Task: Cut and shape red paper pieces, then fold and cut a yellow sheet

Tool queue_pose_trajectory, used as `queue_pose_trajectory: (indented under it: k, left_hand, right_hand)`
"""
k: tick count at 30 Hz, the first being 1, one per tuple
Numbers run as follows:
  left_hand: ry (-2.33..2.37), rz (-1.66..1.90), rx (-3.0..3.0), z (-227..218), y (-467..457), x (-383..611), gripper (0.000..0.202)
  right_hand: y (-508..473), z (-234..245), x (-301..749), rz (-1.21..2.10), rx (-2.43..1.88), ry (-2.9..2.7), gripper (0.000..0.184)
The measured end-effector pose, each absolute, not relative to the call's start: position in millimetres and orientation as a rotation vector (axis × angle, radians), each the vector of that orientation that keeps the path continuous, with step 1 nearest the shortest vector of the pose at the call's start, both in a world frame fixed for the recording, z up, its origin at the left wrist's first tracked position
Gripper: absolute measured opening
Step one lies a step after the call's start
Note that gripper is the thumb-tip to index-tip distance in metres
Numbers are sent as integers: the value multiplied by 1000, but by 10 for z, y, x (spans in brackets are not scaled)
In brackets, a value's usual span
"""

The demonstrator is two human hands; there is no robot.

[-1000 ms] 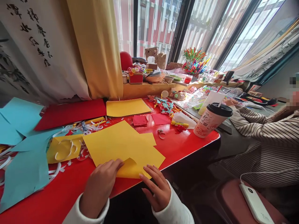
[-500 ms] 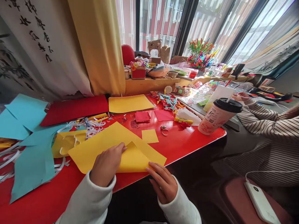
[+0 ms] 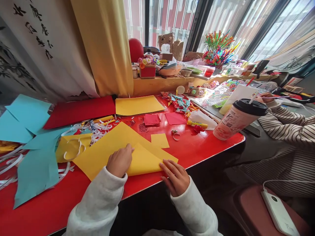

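A large sheet of yellow paper lies on the red table, its near edge folded up and over in a loose, curved flap. My left hand is closed at the flap's left side, thumb and fingers on the paper. At the right end of the fold, my right hand pinches the paper between fingertips and a thumb that is partly hidden. A small yellow square of paper lies just beyond the sheet. Pink paper squares rest farther back, beside a yellow glue stick.
Blue sheets and white paper strips cover the left side. A lidded drink cup stands near the table's right corner. Stacked yellow paper and a dark red sheet lie at the back. A person in striped sleeves sits at right.
Both hands have shifted slightly right and away from me in view, still on the paper. The flap reaches a little farther over the sheet. The whole view has also shifted slightly.
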State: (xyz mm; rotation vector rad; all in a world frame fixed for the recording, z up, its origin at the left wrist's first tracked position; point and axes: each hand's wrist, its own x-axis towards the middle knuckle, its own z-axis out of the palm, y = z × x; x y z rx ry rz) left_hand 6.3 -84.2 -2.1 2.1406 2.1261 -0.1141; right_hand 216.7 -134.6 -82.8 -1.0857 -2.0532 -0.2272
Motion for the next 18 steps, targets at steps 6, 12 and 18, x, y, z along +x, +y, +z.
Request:
queue_pose_trajectory:
  k: [6,12,18]
  left_hand:
    - [2124,698,2538,-19,-955,63,30]
    - [1456,431,2940,-183,-1235,108,31]
    - [1524,332,2874,-354,-1202,156,38]
  right_hand:
    - [-1334,-882,2128,-224,-1113,-2046,39]
    - [-1320,-681,2455,51,-1017,-2151,54]
    - [-1831,-652,2882,478,-1008,-1862,53]
